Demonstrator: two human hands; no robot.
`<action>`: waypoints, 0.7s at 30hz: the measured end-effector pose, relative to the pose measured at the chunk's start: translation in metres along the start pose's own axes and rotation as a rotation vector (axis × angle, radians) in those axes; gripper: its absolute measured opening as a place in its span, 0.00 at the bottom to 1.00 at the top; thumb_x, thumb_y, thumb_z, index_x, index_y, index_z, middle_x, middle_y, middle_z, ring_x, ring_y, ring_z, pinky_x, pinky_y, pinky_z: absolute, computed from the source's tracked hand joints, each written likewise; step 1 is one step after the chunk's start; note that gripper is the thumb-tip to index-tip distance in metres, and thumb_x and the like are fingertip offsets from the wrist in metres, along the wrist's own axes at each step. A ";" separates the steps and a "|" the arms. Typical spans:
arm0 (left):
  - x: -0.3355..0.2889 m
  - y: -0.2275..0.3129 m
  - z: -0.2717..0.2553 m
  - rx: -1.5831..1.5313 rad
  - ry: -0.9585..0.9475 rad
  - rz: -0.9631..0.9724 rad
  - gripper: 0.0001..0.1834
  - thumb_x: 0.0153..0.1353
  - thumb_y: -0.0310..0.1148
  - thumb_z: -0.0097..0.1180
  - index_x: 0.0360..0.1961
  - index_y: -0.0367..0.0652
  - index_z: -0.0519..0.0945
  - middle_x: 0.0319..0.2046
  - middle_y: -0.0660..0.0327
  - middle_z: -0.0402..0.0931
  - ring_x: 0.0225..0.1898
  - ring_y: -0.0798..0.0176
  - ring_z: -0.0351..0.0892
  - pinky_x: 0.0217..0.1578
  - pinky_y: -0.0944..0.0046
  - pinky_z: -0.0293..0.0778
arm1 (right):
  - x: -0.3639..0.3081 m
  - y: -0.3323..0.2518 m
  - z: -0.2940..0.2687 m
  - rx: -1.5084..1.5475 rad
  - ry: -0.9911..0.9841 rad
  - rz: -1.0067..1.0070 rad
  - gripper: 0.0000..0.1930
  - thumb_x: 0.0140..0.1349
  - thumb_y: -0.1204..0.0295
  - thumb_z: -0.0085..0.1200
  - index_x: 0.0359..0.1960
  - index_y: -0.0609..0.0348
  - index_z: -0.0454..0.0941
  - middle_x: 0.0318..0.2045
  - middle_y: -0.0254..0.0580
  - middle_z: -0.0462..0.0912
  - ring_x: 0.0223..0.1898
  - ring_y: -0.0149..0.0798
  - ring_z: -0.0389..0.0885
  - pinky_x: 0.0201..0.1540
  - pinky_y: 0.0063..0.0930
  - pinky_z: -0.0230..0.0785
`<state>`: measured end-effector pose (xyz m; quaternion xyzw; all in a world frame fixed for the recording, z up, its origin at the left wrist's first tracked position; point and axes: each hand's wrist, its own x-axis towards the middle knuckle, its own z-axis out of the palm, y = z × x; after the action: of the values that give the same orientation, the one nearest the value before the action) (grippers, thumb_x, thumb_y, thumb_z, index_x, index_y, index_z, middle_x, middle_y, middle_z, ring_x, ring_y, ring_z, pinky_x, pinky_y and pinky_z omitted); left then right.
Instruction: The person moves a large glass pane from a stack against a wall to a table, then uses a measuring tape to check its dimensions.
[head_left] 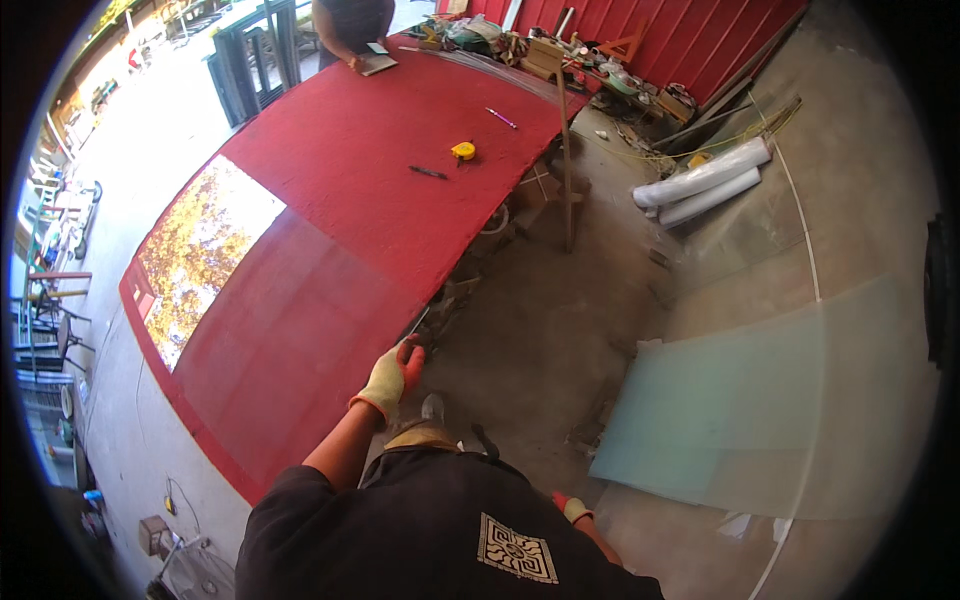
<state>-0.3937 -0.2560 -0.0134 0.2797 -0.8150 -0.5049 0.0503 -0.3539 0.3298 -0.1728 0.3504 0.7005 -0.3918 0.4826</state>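
My left hand (391, 378), in a cream and red work glove, is at the near edge of a red-covered table (350, 140). Its fingers look curled together; what they hold, if anything, does not show. Beside it a large clear glass sheet (290, 320) lies flat on the table, its far left part reflecting trees. Low at my right side is my right hand (574, 508), gloved alike and partly hidden by my body, so its grip cannot be made out.
On the table lie a yellow tape measure (463, 151), a black marker (428, 172) and a pink pen (502, 118). Another person (350, 35) stands at the far end. To the right are pale glass sheets (690, 420) and wrapped rolls (705, 180). A wooden post (566, 150) stands beside the table.
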 end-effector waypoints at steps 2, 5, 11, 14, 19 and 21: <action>0.047 0.008 -0.005 0.023 -0.007 0.057 0.26 0.74 0.46 0.52 0.65 0.41 0.79 0.57 0.40 0.82 0.61 0.38 0.81 0.61 0.47 0.77 | -0.010 -0.030 0.002 -0.008 0.004 -0.010 0.22 0.75 0.52 0.53 0.59 0.54 0.75 0.52 0.54 0.85 0.51 0.56 0.83 0.50 0.51 0.74; 0.118 0.025 -0.013 0.070 0.036 0.158 0.25 0.74 0.45 0.53 0.63 0.39 0.80 0.56 0.39 0.83 0.60 0.38 0.82 0.61 0.47 0.76 | -0.015 -0.083 0.007 -0.050 -0.009 -0.024 0.23 0.75 0.52 0.51 0.59 0.56 0.74 0.54 0.56 0.84 0.54 0.57 0.82 0.53 0.51 0.73; 0.248 0.026 -0.004 0.361 0.183 0.104 0.27 0.72 0.44 0.55 0.67 0.41 0.76 0.63 0.41 0.77 0.66 0.38 0.76 0.65 0.46 0.74 | 0.022 -0.207 0.010 -0.126 0.010 -0.048 0.19 0.75 0.54 0.53 0.49 0.59 0.78 0.50 0.56 0.88 0.51 0.58 0.84 0.50 0.49 0.75; 0.291 0.028 0.001 0.434 0.323 -0.033 0.30 0.72 0.45 0.56 0.70 0.41 0.74 0.68 0.42 0.73 0.70 0.36 0.70 0.69 0.44 0.70 | 0.062 -0.274 -0.013 -0.147 0.082 -0.125 0.20 0.75 0.55 0.55 0.48 0.63 0.79 0.49 0.53 0.88 0.50 0.53 0.85 0.54 0.46 0.75; 0.351 0.016 0.024 0.634 0.619 -0.283 0.33 0.76 0.49 0.48 0.76 0.41 0.68 0.76 0.42 0.62 0.79 0.38 0.56 0.78 0.37 0.48 | 0.033 -0.497 0.033 -0.528 0.265 -0.867 0.26 0.75 0.56 0.56 0.62 0.67 0.79 0.58 0.57 0.86 0.61 0.52 0.83 0.67 0.40 0.71; 0.365 -0.005 0.044 0.708 0.698 -0.257 0.34 0.78 0.50 0.45 0.77 0.41 0.67 0.77 0.42 0.60 0.80 0.37 0.54 0.80 0.38 0.43 | 0.000 -0.601 0.067 -0.643 0.297 -1.059 0.28 0.76 0.55 0.56 0.64 0.68 0.78 0.59 0.58 0.85 0.64 0.52 0.82 0.68 0.41 0.71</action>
<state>-0.7142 -0.4077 -0.1120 0.5297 -0.8296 -0.0766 0.1592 -0.8497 0.0015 -0.0616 -0.1554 0.9209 -0.2946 0.2024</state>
